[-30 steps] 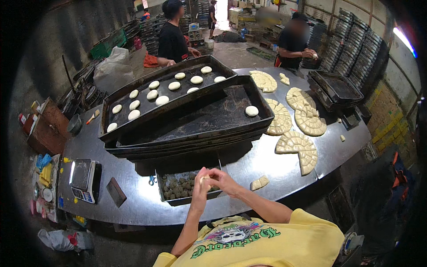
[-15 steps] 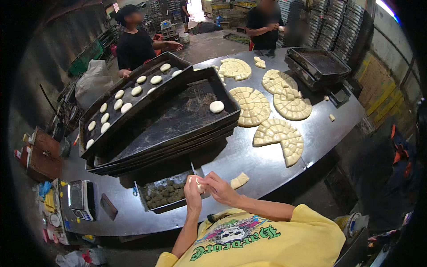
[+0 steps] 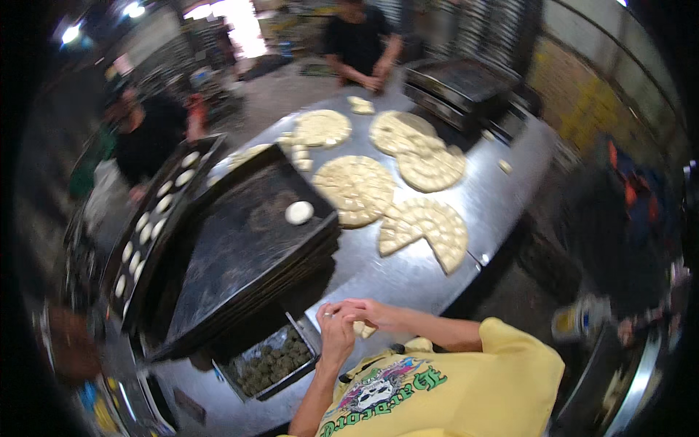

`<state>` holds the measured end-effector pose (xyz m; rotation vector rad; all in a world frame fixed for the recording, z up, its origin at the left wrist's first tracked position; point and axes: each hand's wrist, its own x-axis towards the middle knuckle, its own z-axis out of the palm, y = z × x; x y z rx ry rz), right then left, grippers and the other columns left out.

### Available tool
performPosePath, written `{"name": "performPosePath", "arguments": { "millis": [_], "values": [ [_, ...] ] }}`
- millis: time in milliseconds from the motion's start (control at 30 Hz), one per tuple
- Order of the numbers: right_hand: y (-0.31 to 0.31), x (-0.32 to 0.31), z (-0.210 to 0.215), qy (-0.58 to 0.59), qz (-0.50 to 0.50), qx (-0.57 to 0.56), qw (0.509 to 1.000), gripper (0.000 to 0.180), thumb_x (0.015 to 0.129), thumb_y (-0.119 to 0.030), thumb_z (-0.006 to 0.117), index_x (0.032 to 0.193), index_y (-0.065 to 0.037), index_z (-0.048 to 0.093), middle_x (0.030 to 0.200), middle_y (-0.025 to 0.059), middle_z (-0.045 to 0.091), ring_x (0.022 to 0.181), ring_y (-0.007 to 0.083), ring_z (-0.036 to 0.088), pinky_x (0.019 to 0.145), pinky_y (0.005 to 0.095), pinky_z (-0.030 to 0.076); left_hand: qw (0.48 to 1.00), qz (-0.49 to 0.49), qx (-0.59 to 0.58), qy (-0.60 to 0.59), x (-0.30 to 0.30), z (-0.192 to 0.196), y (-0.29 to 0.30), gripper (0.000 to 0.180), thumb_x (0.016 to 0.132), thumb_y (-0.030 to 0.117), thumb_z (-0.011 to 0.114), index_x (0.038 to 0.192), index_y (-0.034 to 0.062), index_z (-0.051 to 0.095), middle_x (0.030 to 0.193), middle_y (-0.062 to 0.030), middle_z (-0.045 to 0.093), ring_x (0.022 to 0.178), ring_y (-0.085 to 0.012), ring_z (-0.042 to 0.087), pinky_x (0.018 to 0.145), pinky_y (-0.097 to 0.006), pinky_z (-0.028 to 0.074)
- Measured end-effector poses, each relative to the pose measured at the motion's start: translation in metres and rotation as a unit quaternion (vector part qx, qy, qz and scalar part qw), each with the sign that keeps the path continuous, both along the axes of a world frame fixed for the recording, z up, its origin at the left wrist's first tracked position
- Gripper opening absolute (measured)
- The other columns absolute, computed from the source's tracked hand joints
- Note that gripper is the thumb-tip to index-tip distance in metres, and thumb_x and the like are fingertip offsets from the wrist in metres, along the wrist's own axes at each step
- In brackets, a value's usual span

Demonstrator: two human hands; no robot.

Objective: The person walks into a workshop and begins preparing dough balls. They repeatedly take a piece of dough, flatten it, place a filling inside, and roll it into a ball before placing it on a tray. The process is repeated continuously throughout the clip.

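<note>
Grey walls and a bright doorway [image 3: 244, 28] back the workshop I am watching from afar, and much of the left edge reaches me blurred. At the far left of my view a co-worker in black [image 3: 156, 135] stands behind a long dark tray [image 3: 207, 151] lined with pale dough rounds. Next to it I see a stack of dark trays [image 3: 240, 226]; one white round [image 3: 299, 213] lies near the right end of the topmost. Just in front, on the steel table [image 3: 375, 277], a metal tray [image 3: 290, 379] holds brownish-green balls [image 3: 273, 360].

To its right I find the two bare hands, left [image 3: 336, 333] and right [image 3: 373, 313], brought together with fingers meeting above the table edge. I cannot tell what, if anything, they enclose. A small cut dough piece [image 3: 364, 330] shows just beside and partly behind the right hand.

Beyond them I have scored dough discs, one whole [image 3: 353, 191] and one with a gap in its side [image 3: 429, 222]. Across the table a second co-worker [image 3: 360, 44] stands with hands joined, and farther right sit more dark trays [image 3: 460, 81].
</note>
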<state>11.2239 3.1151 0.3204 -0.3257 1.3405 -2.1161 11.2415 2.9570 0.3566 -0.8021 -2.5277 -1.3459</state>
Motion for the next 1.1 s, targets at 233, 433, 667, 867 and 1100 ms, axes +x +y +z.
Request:
{"name": "performPosePath", "arguments": {
  "millis": [233,433,667,867,1100],
  "values": [
    [0.094,0.019,-0.11,0.065,-0.257,0.263,0.928,0.022,0.092,-0.028,0.066,0.105,-0.009,0.069,0.098,0.0055,0.06,0.089,0.0151,0.057,0.084,0.0308,0.044,0.944,-0.077,0.125,-0.296,0.004,-0.025,0.018,0.062,0.096,0.004,0.051,0.15,-0.0011,0.02,0.127,-0.016,0.055,0.112,-0.0238,0.056,0.101,-0.037,0.04],
    [0.098,0.026,-0.167,0.195,-0.163,0.601,0.757,0.026,0.087,-0.027,0.064,0.108,-0.013,0.067,0.12,0.0114,0.055,0.115,0.0338,0.049,0.09,0.0501,0.041,0.931,0.133,0.155,-0.302,0.008,-0.075,-0.027,0.049,0.103,0.017,0.045,0.146,0.0015,0.031,0.109,-0.0157,0.06,0.097,-0.0224,0.058,0.09,-0.036,0.048],
    [0.061,-0.017,-0.197,0.232,-0.305,0.68,0.626,0.036,0.097,-0.031,0.049,0.127,-0.01,0.054,0.137,0.0176,0.045,0.136,0.0362,0.033,0.116,0.0574,0.016,0.897,0.192,0.157,-0.367,-0.021,-0.106,-0.046,0.04,0.103,0.024,0.046,0.138,0.0046,0.044,0.107,-0.0116,0.06,0.093,-0.0202,0.056,0.087,-0.032,0.046],
    [0.054,-0.017,-0.189,0.255,-0.364,0.74,0.505,0.047,0.1,-0.04,0.042,0.133,-0.009,0.05,0.146,0.0161,0.039,0.14,0.0344,0.03,0.117,0.0579,0.012,0.925,0.047,0.115,-0.36,-0.05,-0.111,-0.02,0.037,0.104,0.025,0.045,0.133,0.002,0.049,0.108,-0.013,0.061,0.098,-0.0206,0.057,0.089,-0.033,0.046],
    [0.053,-0.028,-0.163,0.222,-0.314,0.725,0.571,0.047,0.095,-0.039,0.05,0.13,-0.008,0.054,0.14,0.0148,0.047,0.135,0.0325,0.035,0.113,0.0573,0.02,0.908,0.111,0.136,-0.38,-0.052,-0.109,0.0,0.034,0.103,0.021,0.047,0.129,-0.0001,0.052,0.11,-0.0132,0.06,0.1,-0.0202,0.057,0.091,-0.034,0.046]
  ]
}}
